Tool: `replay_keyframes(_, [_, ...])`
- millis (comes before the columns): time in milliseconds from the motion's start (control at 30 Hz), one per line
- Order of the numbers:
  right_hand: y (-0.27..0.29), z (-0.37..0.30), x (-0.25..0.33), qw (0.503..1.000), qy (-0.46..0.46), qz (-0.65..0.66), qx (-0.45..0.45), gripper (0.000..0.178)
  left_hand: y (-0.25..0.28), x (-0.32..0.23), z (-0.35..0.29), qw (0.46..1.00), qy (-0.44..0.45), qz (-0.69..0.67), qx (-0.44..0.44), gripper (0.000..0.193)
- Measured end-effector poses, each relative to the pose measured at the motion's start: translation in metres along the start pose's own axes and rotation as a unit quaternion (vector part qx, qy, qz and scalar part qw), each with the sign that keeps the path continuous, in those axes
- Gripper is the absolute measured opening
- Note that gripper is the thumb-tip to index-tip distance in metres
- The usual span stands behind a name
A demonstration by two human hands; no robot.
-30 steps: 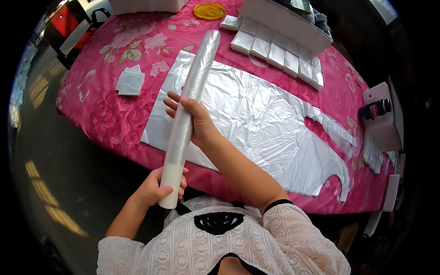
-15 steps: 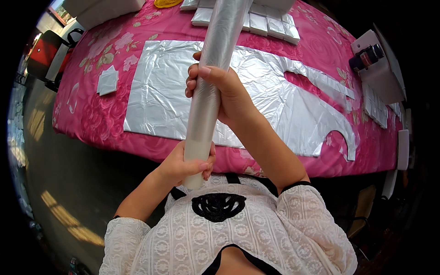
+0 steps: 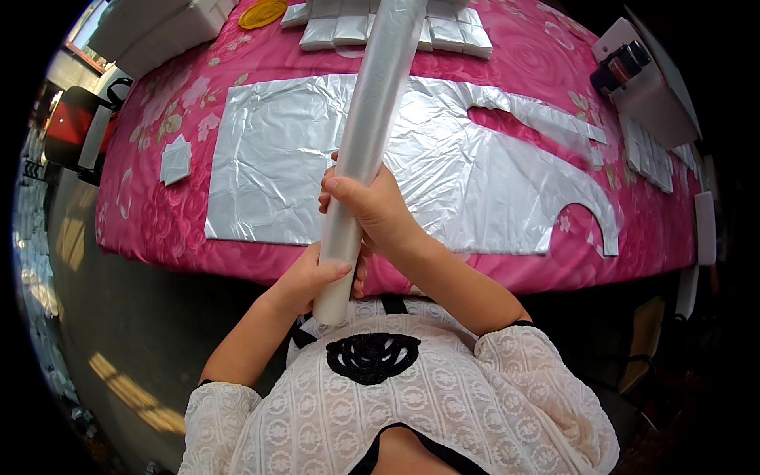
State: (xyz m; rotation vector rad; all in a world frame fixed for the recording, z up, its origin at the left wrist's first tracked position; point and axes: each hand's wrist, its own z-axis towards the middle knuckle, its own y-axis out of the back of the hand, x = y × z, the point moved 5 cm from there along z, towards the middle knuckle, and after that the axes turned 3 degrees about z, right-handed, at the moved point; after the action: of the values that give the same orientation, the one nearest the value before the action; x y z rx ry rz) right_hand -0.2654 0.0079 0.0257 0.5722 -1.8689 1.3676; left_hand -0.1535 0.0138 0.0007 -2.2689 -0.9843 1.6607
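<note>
A long roll of clear plastic film (image 3: 377,95) slants up from my lap over the table. Around its lower end my left hand (image 3: 311,277) is closed, the thumb lying on the front of the roll. Just above it, my right hand (image 3: 370,204) wraps the roll from the right. Behind the roll a shiny translucent plastic apron (image 3: 277,158) lies spread flat, with its neck and arm cutouts toward the right. The roll and my hands hide part of it.
The table has a pink floral cloth (image 3: 150,214). A small stack of white squares (image 3: 176,162) lies left. Folded plastic packets (image 3: 388,33) sit at the back, near a yellow object (image 3: 262,13). A dark bottle (image 3: 620,67) rests by a white box (image 3: 653,95) on the right.
My right hand has slid down the roll, closer to my left hand. The view has shifted slightly, and my left hand keeps its hold near the lower end.
</note>
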Motion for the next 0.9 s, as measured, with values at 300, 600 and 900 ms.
replay_keyframes(300, [0.034,0.012,-0.036,0.993,-0.074,0.071,-0.064,0.055,0.025,0.017,-0.003,0.994,0.040,0.083,-0.060,0.068])
replay_keyframes(600, [0.155,0.074,0.062,0.968,0.081,-0.128,-0.202,0.030,0.047,0.056,-0.052,0.985,0.165,0.056,-0.013,0.057])
replay_keyframes(900, [0.138,0.061,0.042,0.916,-0.075,-0.387,-0.067,0.025,0.048,0.064,-0.057,0.986,0.149,0.066,-0.025,0.068])
